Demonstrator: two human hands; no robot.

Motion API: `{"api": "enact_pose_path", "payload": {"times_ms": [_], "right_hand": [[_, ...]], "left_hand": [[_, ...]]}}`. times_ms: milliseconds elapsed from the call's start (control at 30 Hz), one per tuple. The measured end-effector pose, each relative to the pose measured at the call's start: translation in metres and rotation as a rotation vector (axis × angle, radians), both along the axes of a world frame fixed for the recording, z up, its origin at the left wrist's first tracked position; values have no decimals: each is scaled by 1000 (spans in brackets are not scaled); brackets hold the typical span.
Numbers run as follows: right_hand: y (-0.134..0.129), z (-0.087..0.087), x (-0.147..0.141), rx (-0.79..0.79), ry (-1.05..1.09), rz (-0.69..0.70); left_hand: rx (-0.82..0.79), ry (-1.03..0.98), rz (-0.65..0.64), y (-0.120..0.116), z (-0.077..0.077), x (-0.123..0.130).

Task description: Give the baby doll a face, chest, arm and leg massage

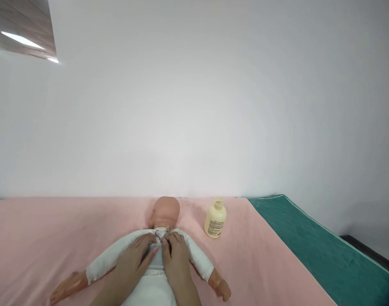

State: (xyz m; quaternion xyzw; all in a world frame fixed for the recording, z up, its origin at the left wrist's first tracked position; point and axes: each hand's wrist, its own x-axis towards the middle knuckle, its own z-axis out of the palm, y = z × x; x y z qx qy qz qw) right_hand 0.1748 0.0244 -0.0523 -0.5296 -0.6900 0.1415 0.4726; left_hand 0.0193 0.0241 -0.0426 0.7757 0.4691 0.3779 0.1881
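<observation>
A baby doll with a white cloth body and bare plastic head, hands and arms' ends lies on a pink sheet. Its arms are spread to both sides, and no face shows. On the left of its upper body rests my left hand, fingers forward and thumb apart. Opposite it, my right hand presses the same area with bent fingers and a separate thumb. Both thumbs come close to the middle, below the doll's neck. A greyish patch of cloth shows between the hands. Neither hand visibly lifts anything; the fingertips are partly hidden.
A pale yellow bottle stands upright right of the doll's head. The pink sheet covers most of the surface, with a green surface beyond its right edge. A white wall rises behind. A dark object sits at far right.
</observation>
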Motion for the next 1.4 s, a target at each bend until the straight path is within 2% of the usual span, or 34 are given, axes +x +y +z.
{"api": "enact_pose_path", "payload": {"times_ms": [333, 567, 733, 1067, 1167, 1267, 1333, 1400], "right_hand": [[-7, 8, 1, 36, 59, 33], [-7, 9, 1, -30, -27, 39], [-5, 7, 2, -36, -23, 53], [-4, 10, 6, -36, 46, 70], [-4, 10, 8, -36, 131, 57], [-5, 11, 8, -32, 178, 36], [-5, 12, 7, -47, 191, 28], [-4, 14, 5, -83, 227, 25]], "left_hand": [[15, -44, -11, -3, 2, 2], [40, -36, -32, 4, -9, 1], [-4, -31, -60, 11, -14, -1], [-46, -115, -64, -7, 10, 5], [-26, -132, -6, -9, 17, 1], [-3, -87, 128, -6, 20, -11], [-29, 5, 198, -2, 15, -24], [-31, 69, 249, 3, 4, -37]]}}
